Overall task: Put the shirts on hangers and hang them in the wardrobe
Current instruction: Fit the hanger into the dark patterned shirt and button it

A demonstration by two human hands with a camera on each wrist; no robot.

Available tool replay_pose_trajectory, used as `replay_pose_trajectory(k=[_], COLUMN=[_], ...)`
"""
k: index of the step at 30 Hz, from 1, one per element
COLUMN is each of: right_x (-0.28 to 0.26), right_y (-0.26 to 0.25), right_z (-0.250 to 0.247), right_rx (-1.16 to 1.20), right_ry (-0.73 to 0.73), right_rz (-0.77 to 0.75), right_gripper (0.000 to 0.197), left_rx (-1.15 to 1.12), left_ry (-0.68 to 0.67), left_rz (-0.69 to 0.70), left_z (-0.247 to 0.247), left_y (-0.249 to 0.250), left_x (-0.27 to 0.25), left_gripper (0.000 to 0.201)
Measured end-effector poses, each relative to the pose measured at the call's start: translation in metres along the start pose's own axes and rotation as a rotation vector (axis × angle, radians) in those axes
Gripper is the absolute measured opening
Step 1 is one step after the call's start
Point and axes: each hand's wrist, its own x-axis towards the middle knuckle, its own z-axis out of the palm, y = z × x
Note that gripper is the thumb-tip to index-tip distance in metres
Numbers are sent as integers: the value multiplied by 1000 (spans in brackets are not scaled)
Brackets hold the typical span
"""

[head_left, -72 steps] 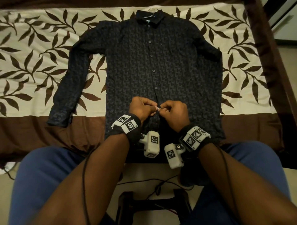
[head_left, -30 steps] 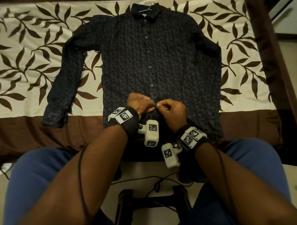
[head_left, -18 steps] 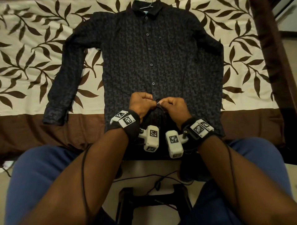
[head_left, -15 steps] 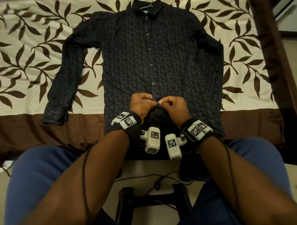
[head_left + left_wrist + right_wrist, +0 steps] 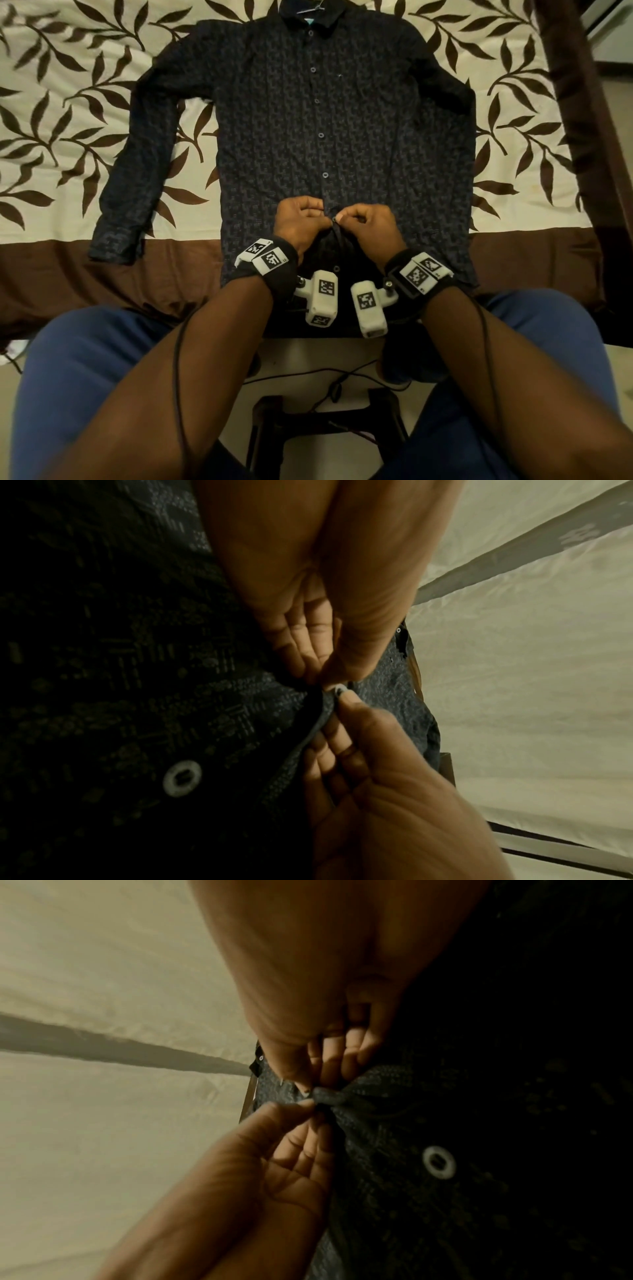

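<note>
Where the cream bedspread with its brown leaf print meets a plain brown border, a dark patterned shirt lies flat, front up, collar at the far edge and hem hanging over the near edge. Its left-of-frame sleeve runs down across the spread, the cuff resting on the brown border. A thin metal hanger hook shows just above the collar; the rest of the hanger is hidden. Down the placket, the buttons above the hands sit closed. Left hand is curled, thumb and fingertips pinching the shirt's front edge at the lower placket. Touching it fingertip to fingertip, the right hand is likewise curled and pinches the opposite edge of the shirt, with a small pale button caught between the two thumbs. One further button below the hands lies free on the cloth. Both wrists carry black bands with white marker blocks. Blue-clad knees flank a dark stool on the floor.
</note>
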Motion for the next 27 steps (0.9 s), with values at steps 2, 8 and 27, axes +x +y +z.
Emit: replay_pose_trajectory(k=[2, 8, 27], right_x=[2, 1, 12], right_y=[2, 4, 1], right_z=[-1, -4, -9], right_rx=[40, -227, 5], right_ry=[-16, 55, -94], right_rz=[32, -178, 14], right_gripper=[10, 5, 9], left_rx=[22, 66, 289], left_ry=[-15, -37, 36], left_rz=[37, 82, 195], left_z=[-1, 2, -4], left_y=[-2, -4, -11], left_x=[1, 4, 16], left_gripper=[30, 32, 33])
